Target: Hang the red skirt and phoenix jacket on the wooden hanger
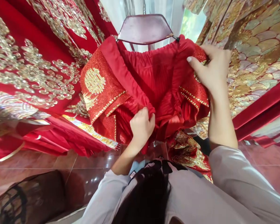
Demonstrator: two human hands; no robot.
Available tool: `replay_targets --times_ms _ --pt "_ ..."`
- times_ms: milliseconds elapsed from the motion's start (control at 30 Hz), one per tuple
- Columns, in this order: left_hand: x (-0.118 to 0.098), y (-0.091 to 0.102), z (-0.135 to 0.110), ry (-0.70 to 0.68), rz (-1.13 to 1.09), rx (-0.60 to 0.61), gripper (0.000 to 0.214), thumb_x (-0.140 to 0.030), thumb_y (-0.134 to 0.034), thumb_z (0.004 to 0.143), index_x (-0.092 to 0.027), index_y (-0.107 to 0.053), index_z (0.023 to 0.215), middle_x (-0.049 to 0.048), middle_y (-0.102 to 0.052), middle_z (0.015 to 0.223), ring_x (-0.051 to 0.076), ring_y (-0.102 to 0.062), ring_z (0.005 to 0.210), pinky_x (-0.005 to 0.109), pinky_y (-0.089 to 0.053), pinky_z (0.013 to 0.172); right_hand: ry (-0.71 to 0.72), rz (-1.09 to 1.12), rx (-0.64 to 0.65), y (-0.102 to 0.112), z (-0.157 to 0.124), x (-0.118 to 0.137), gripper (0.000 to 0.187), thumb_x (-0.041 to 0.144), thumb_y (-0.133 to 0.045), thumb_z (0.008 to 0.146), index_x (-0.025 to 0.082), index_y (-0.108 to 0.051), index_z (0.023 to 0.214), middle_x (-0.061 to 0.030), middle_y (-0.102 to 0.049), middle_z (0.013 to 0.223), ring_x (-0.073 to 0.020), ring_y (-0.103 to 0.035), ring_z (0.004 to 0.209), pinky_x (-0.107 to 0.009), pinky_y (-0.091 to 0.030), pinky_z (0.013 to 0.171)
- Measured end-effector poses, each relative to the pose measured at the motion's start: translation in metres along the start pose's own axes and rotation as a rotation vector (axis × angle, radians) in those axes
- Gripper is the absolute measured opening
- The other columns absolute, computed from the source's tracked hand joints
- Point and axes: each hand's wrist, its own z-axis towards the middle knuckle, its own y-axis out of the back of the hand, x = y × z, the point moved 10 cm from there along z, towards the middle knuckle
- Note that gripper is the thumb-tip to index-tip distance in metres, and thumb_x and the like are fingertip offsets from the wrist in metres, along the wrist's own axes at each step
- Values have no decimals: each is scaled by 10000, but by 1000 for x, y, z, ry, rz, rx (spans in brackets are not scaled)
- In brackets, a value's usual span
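Observation:
A red skirt (pixel 140 77) with a gathered elastic waistband hangs from a dark wooden hanger (pixel 146 29). Its glittering side panels carry gold embroidered emblems and beaded edges. My left hand (pixel 142 126) is closed around the front of the waistband, near the middle, pulling it down toward me. On the right side, my right hand (pixel 212 67) grips the waistband and panel. Its thumb lies on the near face, while its other fingers are hidden behind the cloth. The waist opening gapes between my hands, showing the pleated red inside.
A red garment with silver-gold beading (pixel 58 77) hangs close on the left. Gold scale-patterned clothing (pixel 254 59) hangs on the right. Below, a red and gold embroidered cloth (pixel 191 152) hangs low over the tiled floor (pixel 91 174). A dark brown seat or bag (pixel 35 199) is at lower left.

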Motion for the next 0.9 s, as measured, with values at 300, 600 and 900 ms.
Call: replay_targets --times_ms 300,600,900 --pt "-21 -31 32 38 39 149 167 -255 -472 890 -143 -594 912 109 -648 807 245 -644 764 275 -403 599 -17 16 -125 3 -2 -5 354 516 -492 884 190 -629 909 -85 -607 822 -219 -555 853 -342 -394 849" --pt "40 -36 24 93 -196 -118 137 -245 -506 849 -164 -532 742 45 -584 698 172 -576 671 241 -389 614 66 45 -235 13 -25 6 448 491 -435 902 181 -528 1212 -121 -557 1191 -268 -496 1158 -469 -369 988" --pt "93 -6 -59 242 -516 -441 353 -374 -499 867 -173 -400 594 -41 -357 533 94 -359 508 218 -321 535 -167 494 32 -116 -201 41 188 299 -495 834 212 -648 766 -32 -665 703 -148 -616 573 -267 -507 592"
